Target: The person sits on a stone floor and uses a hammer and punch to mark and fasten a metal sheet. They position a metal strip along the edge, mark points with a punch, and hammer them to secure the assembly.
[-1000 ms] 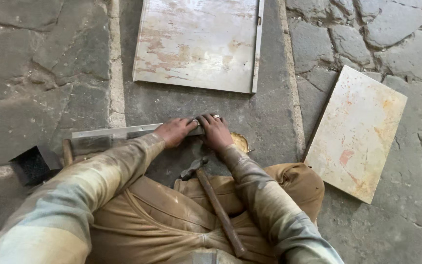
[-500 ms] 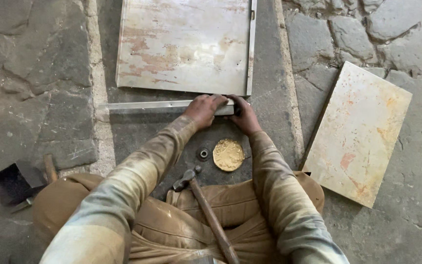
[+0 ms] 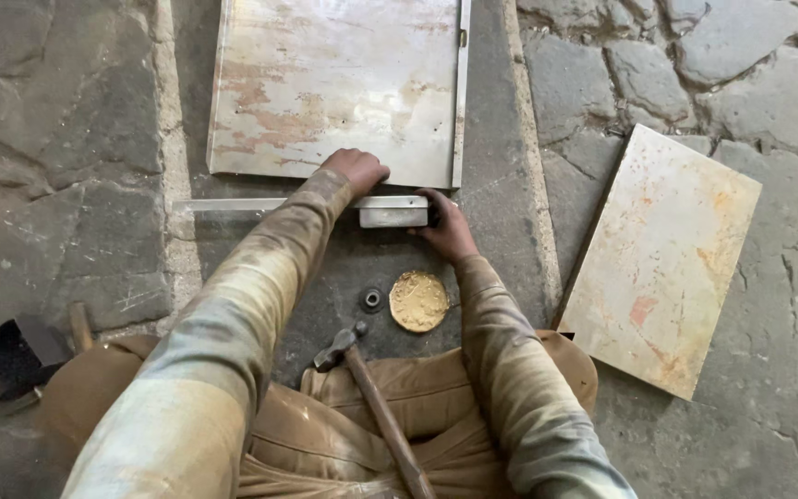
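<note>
From the head camera, looking down, the person sits on a stone floor with both arms stretched forward. The left hand lies palm down, fingers curled together, pressing on a long narrow metal strip that runs across the ground just below the near edge of a large stained metal sheet. The right hand is closed around the right end of a short, pale metal block that sits directly under the strip's right end, touching it. Between the forearms, nearer the body, a round yellowish disc rests on the floor with a small dark ring-shaped washer just beside it on its left. A hammer lies with its head near the washer and its wooden handle slanting back over the lap. A second stained sheet lies tilted, well to the right. A dark box-like object sits at the left edge.
</note>
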